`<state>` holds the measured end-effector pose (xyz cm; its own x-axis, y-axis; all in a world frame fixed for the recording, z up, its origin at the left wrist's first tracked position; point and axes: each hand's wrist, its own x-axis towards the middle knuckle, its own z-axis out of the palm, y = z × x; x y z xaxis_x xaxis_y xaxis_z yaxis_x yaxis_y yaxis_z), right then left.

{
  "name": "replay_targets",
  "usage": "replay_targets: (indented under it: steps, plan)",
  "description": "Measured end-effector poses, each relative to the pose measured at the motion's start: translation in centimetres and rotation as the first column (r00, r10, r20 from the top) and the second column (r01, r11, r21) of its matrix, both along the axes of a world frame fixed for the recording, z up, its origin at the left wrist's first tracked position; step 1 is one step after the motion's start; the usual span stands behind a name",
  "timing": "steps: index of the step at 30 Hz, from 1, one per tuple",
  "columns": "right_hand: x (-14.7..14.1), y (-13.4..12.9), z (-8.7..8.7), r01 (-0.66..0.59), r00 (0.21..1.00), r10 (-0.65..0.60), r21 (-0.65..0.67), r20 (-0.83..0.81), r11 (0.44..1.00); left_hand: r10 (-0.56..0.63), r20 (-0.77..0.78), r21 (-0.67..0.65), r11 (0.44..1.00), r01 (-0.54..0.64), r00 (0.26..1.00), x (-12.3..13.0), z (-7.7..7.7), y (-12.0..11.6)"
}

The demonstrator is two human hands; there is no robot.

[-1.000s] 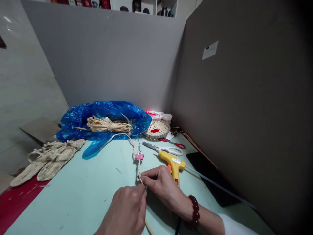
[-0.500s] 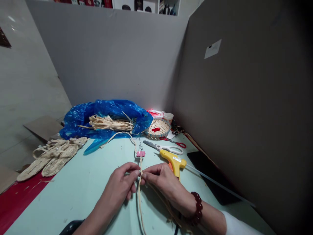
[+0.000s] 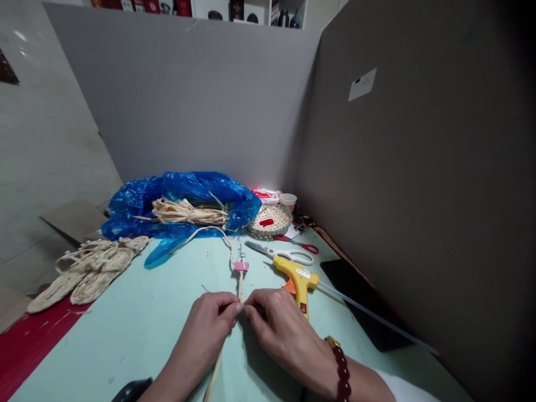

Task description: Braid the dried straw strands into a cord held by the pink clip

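Observation:
A pale raffia braid (image 3: 240,282) runs toward me from a pink binder clip (image 3: 241,266) on the table. My left hand (image 3: 211,321) pinches the braid's near end between thumb and forefinger. Close against it, my right hand (image 3: 282,326) pinches strands at the same spot, its fingertips partly hidden. One loose raffia strand (image 3: 214,373) trails toward the near edge from under my left hand. Beyond the clip, more braid (image 3: 228,241) curves back toward a blue plastic bag (image 3: 201,184).
A raffia bundle (image 3: 188,212) lies on the bag. Right of the clip are white-handled scissors (image 3: 299,257), red scissors (image 3: 310,248) and a yellow glue gun (image 3: 299,273). Woven sandals (image 3: 100,265) lie at left, a round basket (image 3: 257,230) at the back. Grey panels (image 3: 201,95) border the table.
Both hands have moved slightly nearer along the braid, still pinching. My right hand has turned more knuckles-up, and the loose strand has swung from the middle to the left.

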<state>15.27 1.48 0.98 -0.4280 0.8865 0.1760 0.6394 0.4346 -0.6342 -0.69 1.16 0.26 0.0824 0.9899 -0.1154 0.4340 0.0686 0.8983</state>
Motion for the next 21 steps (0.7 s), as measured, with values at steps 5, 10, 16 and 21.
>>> replay_targets:
  steps: [5, 10, 16, 21]
  plan:
    - [0.2, -0.1, -0.6, -0.018, 0.987, -0.008, 0.16, 0.158, 0.987, -0.008, -0.195, 0.057, 0.998, 0.019, 0.981, 0.2, 0.2, -0.2]
    - [0.0, -0.4, -1.1, -0.056, 0.982, -0.005, 0.318, 0.188, 0.947, -0.046, -0.012, -0.026, 0.999, 0.046, 0.999, 0.2, -0.4, -0.1]
    - [-0.5, -1.6, -1.8, -0.268, 0.941, 0.045, 0.656, 0.336, 0.706, -0.054, 0.169, -0.148, 0.986, 0.079, 0.984, 0.1, -0.7, 0.0]
    - [-0.6, -1.7, -1.7, -0.445, 0.879, 0.135, 0.683, 0.458, 0.579, 0.042, 0.407, -0.29, 0.953, 0.086, 0.913, 0.2, 0.1, -0.5]
